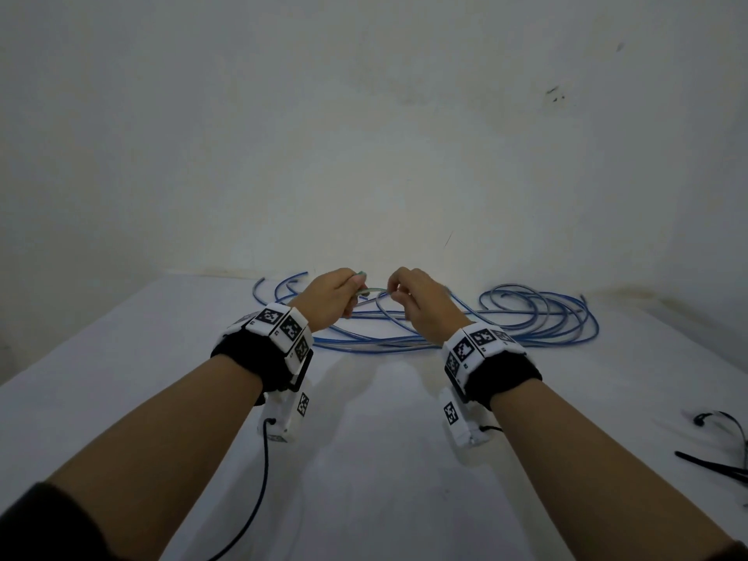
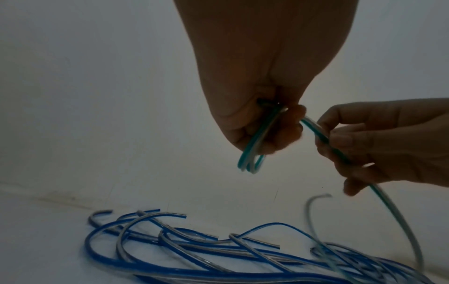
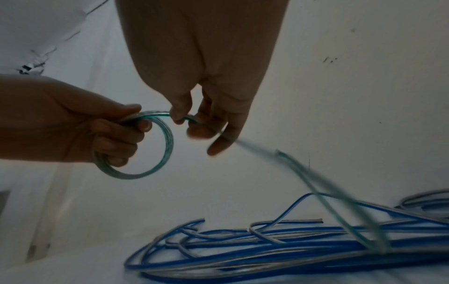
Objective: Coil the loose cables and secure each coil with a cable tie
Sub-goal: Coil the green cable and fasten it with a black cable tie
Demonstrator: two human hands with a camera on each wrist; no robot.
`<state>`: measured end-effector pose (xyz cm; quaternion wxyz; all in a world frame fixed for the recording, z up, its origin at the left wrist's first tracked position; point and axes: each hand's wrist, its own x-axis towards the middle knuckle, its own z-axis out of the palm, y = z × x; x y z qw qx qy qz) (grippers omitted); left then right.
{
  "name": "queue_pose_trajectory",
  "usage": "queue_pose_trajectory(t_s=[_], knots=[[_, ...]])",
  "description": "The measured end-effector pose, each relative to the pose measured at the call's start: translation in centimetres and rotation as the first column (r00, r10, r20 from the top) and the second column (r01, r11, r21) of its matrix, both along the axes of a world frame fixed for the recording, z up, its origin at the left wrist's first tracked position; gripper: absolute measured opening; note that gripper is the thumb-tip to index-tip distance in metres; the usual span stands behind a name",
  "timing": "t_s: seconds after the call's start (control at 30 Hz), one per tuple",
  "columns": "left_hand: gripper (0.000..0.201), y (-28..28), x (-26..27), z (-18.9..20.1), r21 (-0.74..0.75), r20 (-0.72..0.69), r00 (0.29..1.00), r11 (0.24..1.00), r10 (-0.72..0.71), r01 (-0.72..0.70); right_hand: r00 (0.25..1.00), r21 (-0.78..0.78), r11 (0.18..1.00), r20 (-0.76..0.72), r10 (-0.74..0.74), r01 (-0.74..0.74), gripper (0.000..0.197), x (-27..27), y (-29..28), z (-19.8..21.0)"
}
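A tangle of blue and clear cables (image 1: 445, 330) lies on the white table (image 1: 121, 378) by the far wall. My left hand (image 1: 332, 299) is raised above it and grips a small coil of green and clear cable (image 3: 155, 151), fingers curled round the loops (image 2: 255, 151). My right hand (image 1: 417, 299) is close beside it and pinches the same cable (image 3: 187, 118) between thumb and fingers (image 3: 178, 115). From there the cable (image 2: 398, 215) runs down, blurred, into the pile (image 3: 291, 247).
Black cable ties (image 1: 720, 463) lie at the table's right edge. A black lead (image 1: 263, 479) hangs from the left wrist camera. The white wall (image 1: 364, 155) stands just behind the cable pile.
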<state>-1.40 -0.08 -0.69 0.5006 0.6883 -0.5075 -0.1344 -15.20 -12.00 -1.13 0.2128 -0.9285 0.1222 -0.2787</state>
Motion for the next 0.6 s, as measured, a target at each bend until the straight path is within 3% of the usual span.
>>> queue_pose_trajectory(t_s=[0.1,0.17,0.43,0.53,0.6], knots=[[0.029,0.1,-0.7,0.4,-0.022,-0.224,0.973,0.999,-0.052,0.049,0.998,-0.040,0.999,0.056,0.017,-0.014,0.012,0.2,0.5,0.2],[0.033,0.4,-0.9,0.6,-0.023,-0.293,0.953,0.997,-0.077,0.074,0.995,-0.040,0.998,0.095,0.044,-0.040,0.012,0.3,0.5,0.5],[0.034,0.9,-1.2,1.3,-0.127,-0.360,0.932,0.992,-0.045,-0.002,0.987,-0.061,0.991,0.103,0.123,-0.117,0.011,0.4,0.5,0.8],[0.040,0.9,-1.5,1.2,-0.017,-0.313,0.947,0.997,-0.071,0.070,0.968,-0.027,0.995,0.230,0.103,-0.099,0.010,0.6,0.7,0.9],[0.046,0.9,-1.6,1.3,0.025,-0.364,0.927,0.994,-0.093,0.109,0.952,0.009,0.997,0.300,0.064,-0.070,0.009,0.7,0.7,0.9]])
